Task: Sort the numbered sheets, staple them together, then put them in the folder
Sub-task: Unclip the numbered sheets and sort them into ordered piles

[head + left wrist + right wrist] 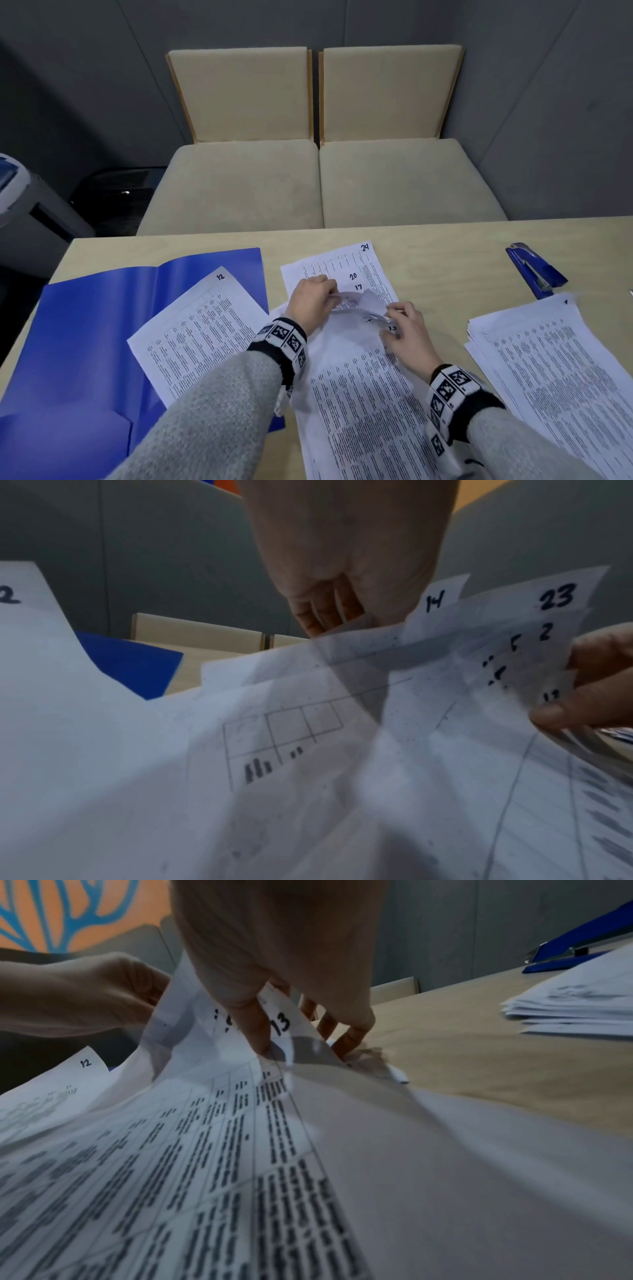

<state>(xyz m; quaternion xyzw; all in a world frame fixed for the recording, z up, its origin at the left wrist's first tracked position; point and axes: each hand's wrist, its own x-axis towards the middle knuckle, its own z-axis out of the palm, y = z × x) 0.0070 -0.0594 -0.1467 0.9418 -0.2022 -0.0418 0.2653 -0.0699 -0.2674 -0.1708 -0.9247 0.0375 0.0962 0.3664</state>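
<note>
A fanned pile of numbered sheets (359,377) lies in the middle of the table, with 24, 20, 17 and 13 showing at the corners. My left hand (325,294) grips several top corners lifted off the pile; 14 and 23 show on these sheets (496,610). My right hand (394,322) pinches the pile's corner at the sheet marked 13 (281,1023), one finger on top and the others under the edge. The blue folder (85,325) lies open at the left with sheet 12 (198,329) on it. The blue stapler (534,270) sits at the far right.
A second stack of printed sheets (548,359) lies at the right, just in front of the stapler. Two beige chairs (315,154) stand beyond the table's far edge (445,224). A grey machine (20,192) stands off the table at the left.
</note>
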